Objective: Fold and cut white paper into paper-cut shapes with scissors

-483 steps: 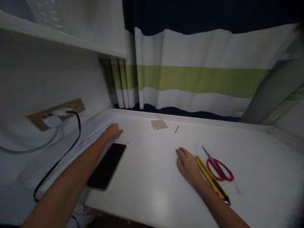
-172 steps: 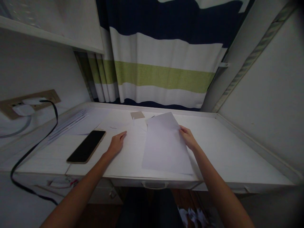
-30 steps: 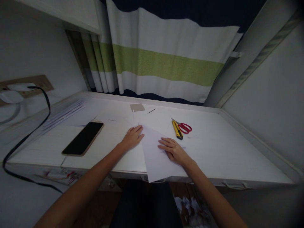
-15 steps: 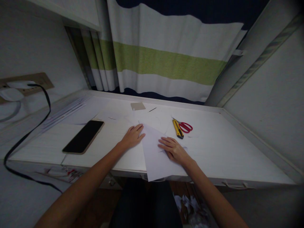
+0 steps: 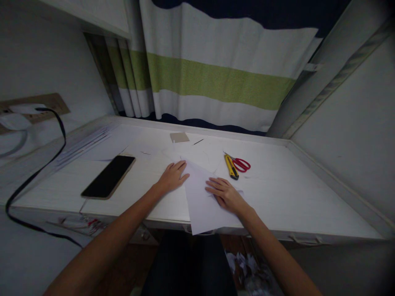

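Note:
A sheet of white paper [image 5: 202, 205] lies on the white desk [image 5: 296, 193], its near corner hanging over the front edge. My left hand [image 5: 173, 176] rests at the sheet's upper left corner, fingers stretched out and touching its edge. Flat on the right part of the paper lies my right hand [image 5: 226, 194], its fingers extended and slightly spread. Beyond the right hand are a yellow box cutter [image 5: 231, 166] and red-handled scissors [image 5: 241, 165], close together.
A dark-screened phone [image 5: 109, 176] lies on the left. Papers [image 5: 95, 144] are stacked behind it. Near the back sit a small beige card [image 5: 179, 137] and a thin dark stick [image 5: 198, 142]. A black cable [image 5: 33, 176] hangs at far left. Crumpled paper [image 5: 243, 263] is below the desk.

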`<control>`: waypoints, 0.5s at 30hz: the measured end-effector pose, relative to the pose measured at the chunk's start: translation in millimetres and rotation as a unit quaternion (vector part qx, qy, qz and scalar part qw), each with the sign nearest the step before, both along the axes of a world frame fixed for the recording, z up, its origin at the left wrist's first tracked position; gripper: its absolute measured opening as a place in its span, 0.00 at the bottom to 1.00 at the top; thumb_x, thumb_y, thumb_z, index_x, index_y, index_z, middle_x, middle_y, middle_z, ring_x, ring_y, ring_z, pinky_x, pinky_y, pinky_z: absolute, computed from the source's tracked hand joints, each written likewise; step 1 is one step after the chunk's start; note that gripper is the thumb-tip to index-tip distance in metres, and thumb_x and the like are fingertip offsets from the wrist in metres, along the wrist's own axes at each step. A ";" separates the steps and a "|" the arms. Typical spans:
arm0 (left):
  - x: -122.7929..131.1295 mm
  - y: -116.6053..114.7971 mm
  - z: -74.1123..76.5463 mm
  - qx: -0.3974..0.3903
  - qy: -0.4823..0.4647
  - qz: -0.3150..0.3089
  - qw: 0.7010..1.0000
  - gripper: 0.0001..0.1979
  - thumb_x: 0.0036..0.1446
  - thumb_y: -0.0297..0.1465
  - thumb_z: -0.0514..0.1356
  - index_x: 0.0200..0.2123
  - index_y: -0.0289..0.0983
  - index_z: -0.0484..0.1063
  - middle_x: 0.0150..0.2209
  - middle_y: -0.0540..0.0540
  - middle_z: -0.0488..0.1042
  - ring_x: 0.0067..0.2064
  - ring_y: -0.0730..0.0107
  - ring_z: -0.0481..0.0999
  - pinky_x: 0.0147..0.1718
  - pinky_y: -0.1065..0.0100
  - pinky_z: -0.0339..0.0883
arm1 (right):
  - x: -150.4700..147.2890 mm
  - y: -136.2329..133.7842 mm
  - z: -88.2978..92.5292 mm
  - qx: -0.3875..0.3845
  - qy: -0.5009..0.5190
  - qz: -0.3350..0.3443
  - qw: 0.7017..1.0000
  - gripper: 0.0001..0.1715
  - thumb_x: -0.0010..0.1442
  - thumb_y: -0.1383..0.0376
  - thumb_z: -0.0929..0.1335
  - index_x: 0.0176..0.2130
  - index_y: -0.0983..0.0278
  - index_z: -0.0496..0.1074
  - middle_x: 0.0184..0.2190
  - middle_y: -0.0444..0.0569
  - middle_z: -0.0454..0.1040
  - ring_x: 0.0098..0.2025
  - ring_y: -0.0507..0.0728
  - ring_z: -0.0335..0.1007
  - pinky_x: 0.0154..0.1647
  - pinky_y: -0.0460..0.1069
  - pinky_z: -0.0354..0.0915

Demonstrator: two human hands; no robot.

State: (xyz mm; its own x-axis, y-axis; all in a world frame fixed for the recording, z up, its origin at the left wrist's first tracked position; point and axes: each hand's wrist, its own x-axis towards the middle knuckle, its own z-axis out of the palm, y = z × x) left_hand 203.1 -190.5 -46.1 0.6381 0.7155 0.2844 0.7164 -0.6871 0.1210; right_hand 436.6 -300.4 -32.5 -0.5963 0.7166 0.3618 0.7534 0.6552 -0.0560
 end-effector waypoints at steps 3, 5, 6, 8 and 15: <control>0.3 -0.1 0.0 0.000 0.002 0.004 1.000 0.24 0.57 0.40 0.42 0.53 0.33 0.54 0.56 0.40 0.56 0.56 0.63 0.54 0.53 0.59 0.46 | -0.5 -0.7 1.5 -0.003 0.000 -0.002 1.000 0.20 0.55 0.71 0.59 0.47 0.62 0.66 0.50 0.48 0.65 0.55 0.55 0.54 0.54 0.56 0.53; 0.4 0.1 -0.4 0.001 0.003 0.006 1.000 0.24 0.57 0.40 0.42 0.53 0.33 0.54 0.56 0.40 0.56 0.57 0.63 0.54 0.53 0.59 0.46 | -0.8 -0.9 2.6 -0.007 -0.001 -0.005 1.000 0.20 0.55 0.71 0.59 0.47 0.62 0.66 0.50 0.48 0.65 0.55 0.55 0.53 0.54 0.56 0.53; 0.5 0.2 -0.7 0.001 0.004 0.007 1.000 0.24 0.57 0.40 0.42 0.53 0.34 0.54 0.56 0.40 0.56 0.57 0.63 0.53 0.53 0.59 0.45 | -0.9 -1.0 2.9 -0.010 -0.002 -0.006 1.000 0.20 0.55 0.71 0.59 0.47 0.62 0.66 0.50 0.48 0.65 0.55 0.55 0.53 0.54 0.56 0.53; 0.5 0.4 -1.4 0.002 0.005 0.007 1.000 0.24 0.57 0.40 0.42 0.53 0.34 0.54 0.56 0.40 0.56 0.57 0.64 0.54 0.53 0.59 0.45 | -1.0 -1.0 2.9 -0.015 -0.003 -0.006 1.000 0.20 0.55 0.71 0.59 0.47 0.62 0.66 0.50 0.48 0.65 0.55 0.55 0.53 0.54 0.57 0.53; 1.1 0.5 -2.8 0.008 0.006 0.010 1.000 0.24 0.57 0.40 0.42 0.53 0.33 0.54 0.56 0.40 0.57 0.56 0.64 0.54 0.53 0.59 0.45 | -3.9 -6.3 12.5 -0.045 0.011 0.006 0.999 0.22 0.49 0.72 0.61 0.45 0.63 0.68 0.49 0.48 0.66 0.54 0.57 0.55 0.54 0.58 0.52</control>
State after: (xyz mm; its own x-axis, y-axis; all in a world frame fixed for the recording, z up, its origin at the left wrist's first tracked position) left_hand 204.2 -190.0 -48.9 0.6265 0.7242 0.2882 0.7320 -0.6737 0.1015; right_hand 432.8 -306.6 -19.9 -0.5974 0.7402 0.3086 0.7438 0.6553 -0.1320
